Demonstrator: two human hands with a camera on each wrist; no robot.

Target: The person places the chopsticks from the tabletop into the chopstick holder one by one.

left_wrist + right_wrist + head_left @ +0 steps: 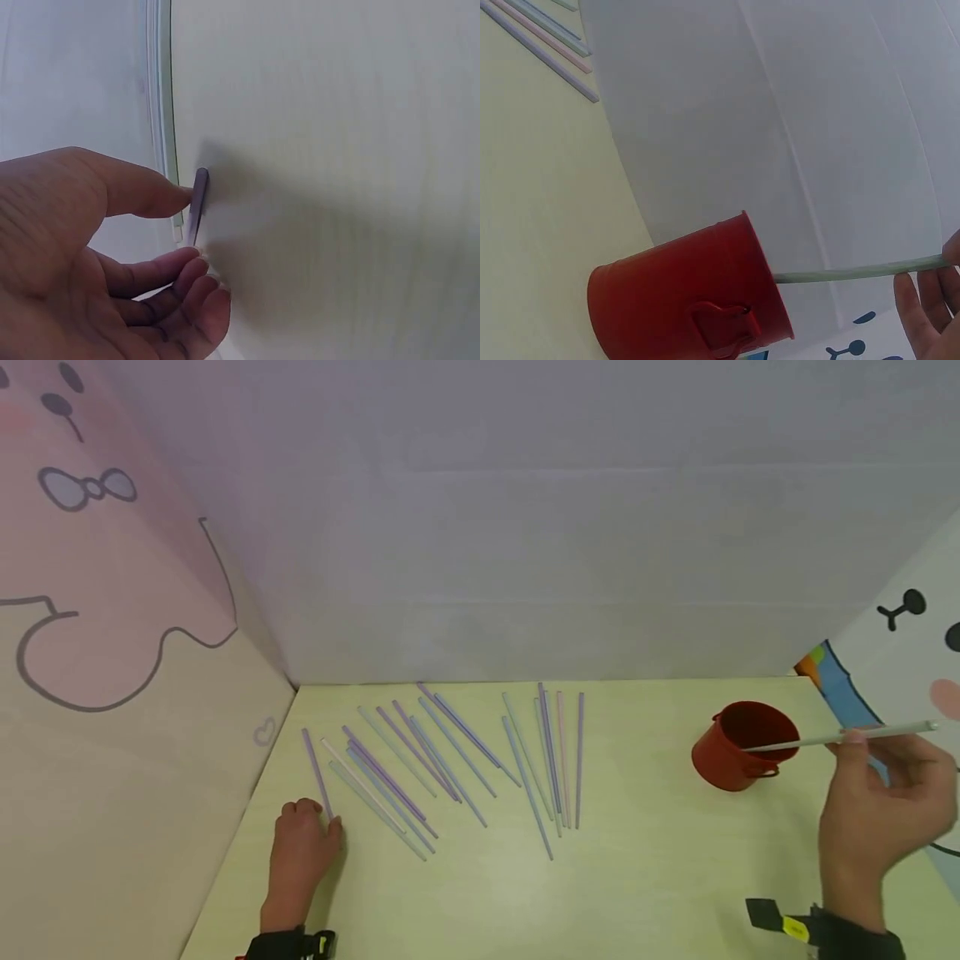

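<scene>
My right hand [885, 793] pinches a pale green straw [810, 742] between thumb and fingers. The straw's far end dips inside the small red bucket [723, 756], and its tip is hidden there. In the right wrist view, the green straw [855, 271] slants out over the bucket's rim, with the fingers near its outer end. At the table's left side, my left hand [303, 847] has thumb and fingertips at the near end of a purple straw [317, 768]. The left wrist view shows that straw [198, 199] pinched between the thumb and fingertips.
Several purple, blue, green and white straws [390, 785] lie spread on the pale table [637, 893]. A second group with a pink straw [562, 752] lies nearer the bucket. A grey-white wall [525, 543] rises behind, with decorated panels at both sides.
</scene>
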